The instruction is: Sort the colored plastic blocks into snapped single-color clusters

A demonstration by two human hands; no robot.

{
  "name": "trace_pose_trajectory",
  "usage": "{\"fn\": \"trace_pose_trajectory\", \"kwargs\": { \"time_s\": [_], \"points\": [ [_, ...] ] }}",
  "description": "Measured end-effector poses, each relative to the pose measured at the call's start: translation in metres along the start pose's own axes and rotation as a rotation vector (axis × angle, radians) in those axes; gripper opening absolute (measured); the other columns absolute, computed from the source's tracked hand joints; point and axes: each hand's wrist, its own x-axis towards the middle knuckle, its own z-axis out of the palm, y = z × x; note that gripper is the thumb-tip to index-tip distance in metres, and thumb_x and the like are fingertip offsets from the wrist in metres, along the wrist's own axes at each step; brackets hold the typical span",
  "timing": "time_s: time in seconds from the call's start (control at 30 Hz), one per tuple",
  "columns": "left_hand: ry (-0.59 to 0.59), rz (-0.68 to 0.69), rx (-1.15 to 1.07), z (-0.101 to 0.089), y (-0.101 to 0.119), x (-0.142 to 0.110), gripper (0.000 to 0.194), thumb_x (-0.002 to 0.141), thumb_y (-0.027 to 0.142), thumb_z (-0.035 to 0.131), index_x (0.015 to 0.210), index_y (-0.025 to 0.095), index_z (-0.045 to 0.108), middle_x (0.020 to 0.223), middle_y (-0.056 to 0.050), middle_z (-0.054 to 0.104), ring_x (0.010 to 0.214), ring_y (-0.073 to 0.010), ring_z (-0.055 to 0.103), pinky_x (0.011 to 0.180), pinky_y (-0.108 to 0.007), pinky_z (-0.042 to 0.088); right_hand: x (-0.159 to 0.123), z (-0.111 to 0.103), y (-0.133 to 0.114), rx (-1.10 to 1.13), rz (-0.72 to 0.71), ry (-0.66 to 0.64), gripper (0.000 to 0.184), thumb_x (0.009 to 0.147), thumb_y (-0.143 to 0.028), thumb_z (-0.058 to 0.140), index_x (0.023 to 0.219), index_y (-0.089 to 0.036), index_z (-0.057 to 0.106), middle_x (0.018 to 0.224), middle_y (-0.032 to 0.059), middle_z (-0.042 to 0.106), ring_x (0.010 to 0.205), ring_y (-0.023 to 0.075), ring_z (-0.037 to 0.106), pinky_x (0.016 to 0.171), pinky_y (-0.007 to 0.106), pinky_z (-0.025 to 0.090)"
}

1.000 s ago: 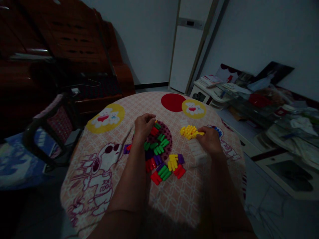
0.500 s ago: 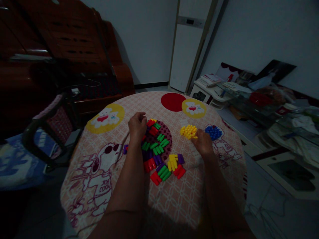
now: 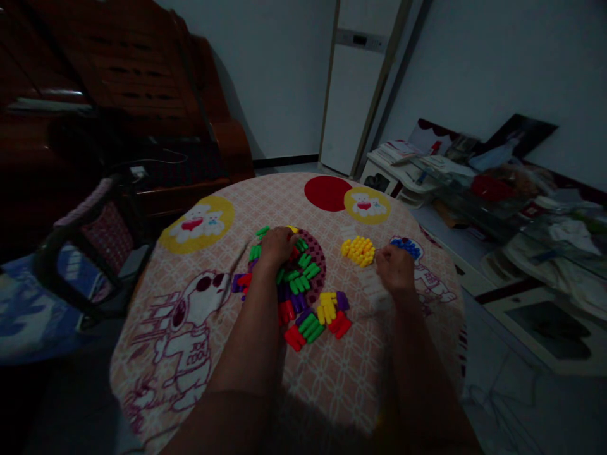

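Note:
My left hand [image 3: 279, 246] reaches over a loose heap of plastic building pieces in green, red and purple. Its fingers curl down at the heap's far side, and whatever they grip is hidden. Green pieces [image 3: 300, 281] lie just right of that forearm. Between a cluster of yellow pieces [image 3: 359, 251] and a cluster of blue pieces [image 3: 408, 248] is my right hand [image 3: 396, 268], its fingers closed in a pinch. What it holds, if anything, cannot be made out. Nearer to me lie several joined yellow pieces [image 3: 327, 308], with red pieces [image 3: 339, 324] beside them.
A patterned cloth covers the round table [image 3: 351, 373]. To the left stand a chair [image 3: 90, 253] and a wooden sofa [image 3: 156, 107]. On the right, a low cabinet [image 3: 478, 272] carries papers and bags. A tall white unit [image 3: 348, 101] stands against the back wall.
My left hand has come down and right onto the heap, uncovering green pieces to its left. My right hand has drawn back from the yellow cluster, slightly right and nearer to me.

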Motion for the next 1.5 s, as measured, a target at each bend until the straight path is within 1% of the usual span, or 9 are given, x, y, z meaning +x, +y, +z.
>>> {"fn": "trace_pose_trajectory", "kwargs": {
  "time_s": [0.17, 0.33, 0.47, 0.7, 0.83, 0.93, 1.07, 1.27, 1.5],
  "points": [
    [-0.004, -0.02, -0.037, 0.0, 0.006, -0.003, 0.022, 0.086, 0.028, 0.06, 0.105, 0.019, 0.068, 0.108, -0.013, 0.072, 0.103, -0.0288, 0.067, 0.09, -0.038, 0.051, -0.003, 0.009, -0.001, 0.049, 0.011, 0.048, 0.024, 0.087, -0.029, 0.051, 0.074, -0.018, 0.068, 0.073, 0.0097, 0.072, 0.071, 0.0222, 0.065, 0.069, 0.031, 0.045],
    [0.058, 0.094, -0.132, 0.005, 0.014, -0.005, 0.059, 0.082, 0.014, 0.061, 0.14, 0.018, 0.052, 0.139, -0.016, 0.06, 0.126, -0.0283, 0.059, 0.106, -0.04, 0.044, -0.012, 0.017, -0.019, 0.145, -0.041, 0.074, 0.023, 0.088, -0.03, 0.052, 0.076, -0.019, 0.067, 0.079, 0.0083, 0.072, 0.076, 0.0199, 0.066, 0.071, 0.028, 0.045],
    [-0.03, 0.143, -0.075, 0.005, 0.022, -0.007, 0.038, 0.087, 0.024, 0.061, 0.124, 0.018, 0.065, 0.13, -0.016, 0.067, 0.122, -0.0305, 0.06, 0.104, -0.041, 0.045, -0.023, 0.025, -0.037, 0.225, -0.119, 0.016, 0.021, 0.089, -0.029, 0.054, 0.075, -0.02, 0.066, 0.075, 0.0053, 0.071, 0.07, 0.0171, 0.065, 0.069, 0.026, 0.045],
    [-0.043, 0.129, -0.04, 0.004, 0.032, -0.009, 0.018, 0.085, 0.025, 0.064, 0.101, 0.019, 0.07, 0.11, -0.013, 0.073, 0.108, -0.0287, 0.065, 0.093, -0.038, 0.048, -0.04, 0.043, -0.052, 0.312, -0.249, -0.08, 0.023, 0.092, -0.028, 0.053, 0.075, -0.02, 0.066, 0.075, 0.0034, 0.07, 0.069, 0.0147, 0.064, 0.068, 0.023, 0.043],
    [-0.042, 0.172, -0.048, 0.0, 0.04, -0.011, 0.016, 0.085, 0.021, 0.061, 0.096, 0.019, 0.072, 0.108, -0.012, 0.074, 0.107, -0.0282, 0.065, 0.093, -0.039, 0.046, -0.047, 0.057, -0.056, 0.301, -0.319, -0.132, 0.022, 0.092, -0.025, 0.053, 0.074, -0.02, 0.064, 0.071, 0.0019, 0.067, 0.065, 0.014, 0.061, 0.064, 0.023, 0.039],
    [0.0, 0.181, -0.114, -0.008, 0.048, -0.015, 0.017, 0.087, 0.022, 0.057, 0.096, 0.017, 0.071, 0.098, -0.011, 0.075, 0.095, -0.0254, 0.068, 0.085, -0.035, 0.047, -0.049, 0.063, -0.058, 0.312, -0.346, -0.117, 0.02, 0.091, -0.024, 0.053, 0.076, -0.02, 0.065, 0.07, 0.0021, 0.067, 0.065, 0.0146, 0.06, 0.065, 0.024, 0.039],
    [0.015, 0.232, -0.235, -0.016, 0.061, -0.021, 0.014, 0.083, 0.02, 0.058, 0.09, 0.016, 0.069, 0.083, -0.007, 0.073, 0.077, -0.0201, 0.065, 0.072, -0.029, 0.045, -0.045, 0.059, -0.052, 0.359, -0.304, -0.01, 0.017, 0.09, -0.025, 0.055, 0.078, -0.02, 0.066, 0.077, 0.0047, 0.07, 0.071, 0.0162, 0.064, 0.07, 0.025, 0.043],
    [-0.135, 0.255, -0.34, -0.007, 0.088, -0.029, 0.012, 0.075, 0.01, 0.06, 0.084, 0.014, 0.068, 0.078, -0.004, 0.07, 0.069, -0.0157, 0.061, 0.066, -0.025, 0.043, -0.027, 0.047, -0.024, 0.48, -0.07, 0.228, 0.023, 0.09, -0.036, 0.054, 0.081, -0.019, 0.068, 0.076, 0.0044, 0.071, 0.069, 0.017, 0.065, 0.068, 0.026, 0.049],
    [-0.167, 0.129, -0.383, 0.011, 0.106, -0.034, 0.005, 0.078, 0.018, 0.067, 0.08, 0.014, 0.068, 0.078, -0.006, 0.07, 0.073, -0.0166, 0.063, 0.07, -0.026, 0.046, -0.018, 0.055, -0.005, 0.577, 0.035, 0.244, 0.028, 0.086, -0.041, 0.055, 0.085, -0.017, 0.07, 0.078, 0.0052, 0.072, 0.072, 0.0188, 0.067, 0.065, 0.028, 0.052]
  ]
}}
